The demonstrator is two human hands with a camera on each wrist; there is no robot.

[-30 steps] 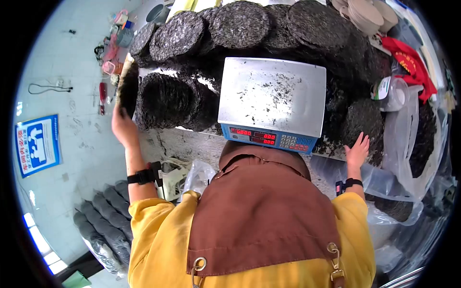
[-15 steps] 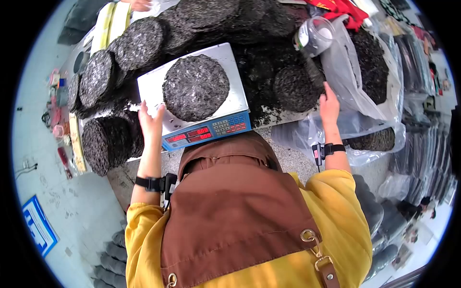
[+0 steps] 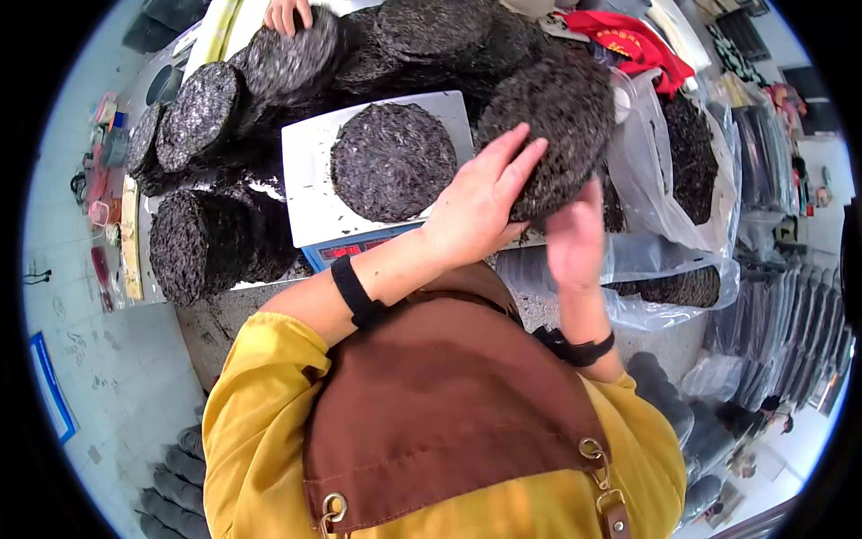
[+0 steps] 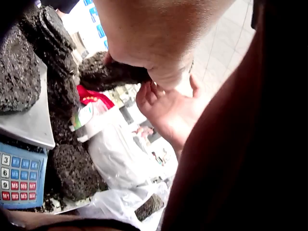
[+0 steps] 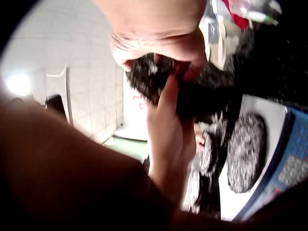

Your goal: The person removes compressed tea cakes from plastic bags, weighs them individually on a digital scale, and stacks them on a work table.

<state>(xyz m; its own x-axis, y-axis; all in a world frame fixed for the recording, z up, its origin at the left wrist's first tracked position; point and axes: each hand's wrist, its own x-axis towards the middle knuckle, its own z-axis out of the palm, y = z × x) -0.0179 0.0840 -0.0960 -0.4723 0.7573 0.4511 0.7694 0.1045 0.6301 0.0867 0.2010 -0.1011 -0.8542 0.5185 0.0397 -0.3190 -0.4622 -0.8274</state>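
Observation:
Both hands hold a thick, dark round cake of what looks like dried seaweed [image 3: 561, 112], raised and tilted right of the scale. My left hand [image 3: 476, 211] reaches across with its fingers over the cake's near left side. Blurred, my right hand [image 3: 575, 242] is at its lower edge. The right wrist view shows right-hand fingers [image 5: 192, 72] curled over the cake's edge and the left thumb [image 5: 168, 91] pressed against it. Another round seaweed cake [image 3: 393, 162] lies flat on the metal pan of a blue digital scale [image 3: 310, 180].
Seaweed cakes [image 3: 197, 117] lean in a row behind the scale, with a stack [image 3: 193, 247] at left. Another person's hand [image 3: 287, 13] touches one at the back. Right are a clear plastic bag [image 3: 646, 153], a red cloth [image 3: 628, 45] and a bagged cake [image 3: 673, 286].
A seaweed cake came onto the bare scale pan. My left hand then crossed right from the scale, and both hands took hold of another cake and raised it. Another person's hand reached a back cake.

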